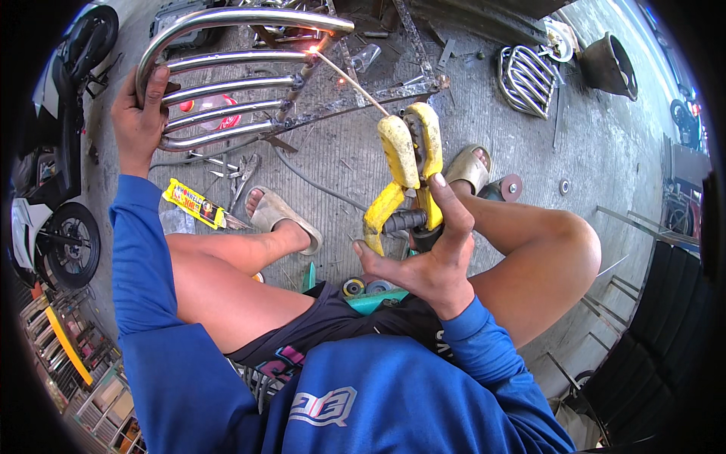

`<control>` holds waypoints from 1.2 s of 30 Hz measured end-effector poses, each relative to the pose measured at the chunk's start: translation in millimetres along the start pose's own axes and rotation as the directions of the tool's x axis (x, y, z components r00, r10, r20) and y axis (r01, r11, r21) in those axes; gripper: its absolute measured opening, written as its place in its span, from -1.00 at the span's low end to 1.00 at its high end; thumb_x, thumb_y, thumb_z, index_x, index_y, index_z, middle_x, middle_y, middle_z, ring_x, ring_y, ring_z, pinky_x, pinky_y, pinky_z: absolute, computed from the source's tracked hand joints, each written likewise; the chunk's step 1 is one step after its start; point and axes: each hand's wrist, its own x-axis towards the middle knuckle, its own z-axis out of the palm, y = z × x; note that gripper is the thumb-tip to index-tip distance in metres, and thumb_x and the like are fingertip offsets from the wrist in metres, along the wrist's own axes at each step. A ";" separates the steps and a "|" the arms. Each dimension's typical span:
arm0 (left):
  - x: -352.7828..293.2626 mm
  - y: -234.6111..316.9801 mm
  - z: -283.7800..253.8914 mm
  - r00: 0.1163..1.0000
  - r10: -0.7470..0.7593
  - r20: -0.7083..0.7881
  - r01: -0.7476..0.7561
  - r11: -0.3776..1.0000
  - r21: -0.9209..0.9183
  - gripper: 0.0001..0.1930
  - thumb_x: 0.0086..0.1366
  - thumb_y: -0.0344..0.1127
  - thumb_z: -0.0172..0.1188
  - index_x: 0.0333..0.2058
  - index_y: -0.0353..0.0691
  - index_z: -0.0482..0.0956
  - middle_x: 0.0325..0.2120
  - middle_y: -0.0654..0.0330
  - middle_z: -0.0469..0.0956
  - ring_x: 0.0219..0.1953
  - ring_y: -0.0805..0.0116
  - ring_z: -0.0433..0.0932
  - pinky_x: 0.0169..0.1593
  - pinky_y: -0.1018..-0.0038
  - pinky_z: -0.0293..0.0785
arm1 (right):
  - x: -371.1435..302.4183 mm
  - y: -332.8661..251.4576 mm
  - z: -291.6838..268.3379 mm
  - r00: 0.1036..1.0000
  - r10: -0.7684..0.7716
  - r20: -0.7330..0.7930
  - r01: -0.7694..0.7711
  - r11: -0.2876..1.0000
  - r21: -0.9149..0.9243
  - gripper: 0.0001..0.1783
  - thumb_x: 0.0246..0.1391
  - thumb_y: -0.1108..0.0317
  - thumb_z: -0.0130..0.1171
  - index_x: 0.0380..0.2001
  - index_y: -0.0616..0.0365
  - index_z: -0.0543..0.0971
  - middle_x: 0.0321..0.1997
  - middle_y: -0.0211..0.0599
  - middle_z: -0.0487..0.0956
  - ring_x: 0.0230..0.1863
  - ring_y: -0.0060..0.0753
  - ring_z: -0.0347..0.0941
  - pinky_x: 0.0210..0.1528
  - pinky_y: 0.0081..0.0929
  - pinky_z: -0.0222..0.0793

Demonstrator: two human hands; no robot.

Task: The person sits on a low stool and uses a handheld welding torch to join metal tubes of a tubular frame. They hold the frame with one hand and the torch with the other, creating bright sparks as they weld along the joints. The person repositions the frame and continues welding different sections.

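My left hand [144,113] is closed round the bent end of a shiny steel tube frame [219,59], whose parallel bars run off to the right. In my right hand [435,261] is a yellow welding electrode holder [401,174], worn and dirty. A thin welding rod [352,79] sticks out of its jaws up to the left. The rod's tip meets the end of one tube, where a bright orange glow shows. The tube ends rest against a rusty flat-bar frame [363,98].
Pliers [243,178] and a yellow rod packet [193,203] lie by my left foot. A cable [318,178] crosses the concrete floor. At right are another bent tube frame [527,82], a dark bucket [609,66] and a grinding disc [511,188]. Motorcycles [57,242] stand at left.
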 end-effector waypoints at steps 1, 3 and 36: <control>0.2 -0.3 0.0 1.000 -0.005 0.006 0.005 1.000 0.005 -0.52 0.42 0.08 0.36 0.01 -0.24 0.67 -0.43 0.35 0.64 -0.53 0.70 0.44 -0.50 0.65 0.28 | 0.2 0.0 0.6 1.000 0.006 0.002 -0.006 1.000 -0.008 0.34 -0.47 0.05 0.80 0.34 0.25 0.20 0.14 0.03 0.50 0.06 -0.08 0.63 0.13 -0.22 0.58; 0.2 -0.7 0.3 1.000 -0.005 -0.007 0.006 1.000 0.024 -0.56 0.43 0.05 0.35 0.00 -0.23 0.67 -0.43 0.35 0.65 -0.53 0.71 0.42 -0.51 0.66 0.25 | 0.5 0.6 1.5 1.000 0.008 0.001 -0.008 1.000 -0.015 0.34 -0.46 0.04 0.80 0.34 0.25 0.20 0.14 0.03 0.50 0.06 -0.08 0.63 0.12 -0.23 0.59; 3.5 -8.0 0.8 1.000 -0.010 0.011 0.011 0.990 -0.143 -0.64 0.48 -0.09 0.32 0.03 -0.25 0.65 -0.32 0.32 0.68 -0.36 0.68 0.54 -0.39 0.69 0.38 | 10.3 1.7 10.7 0.995 -0.034 -0.093 0.042 0.996 0.081 0.30 -0.38 0.12 0.77 0.42 0.05 0.19 -0.14 -0.01 0.58 -0.26 -0.06 0.67 -0.35 -0.23 0.65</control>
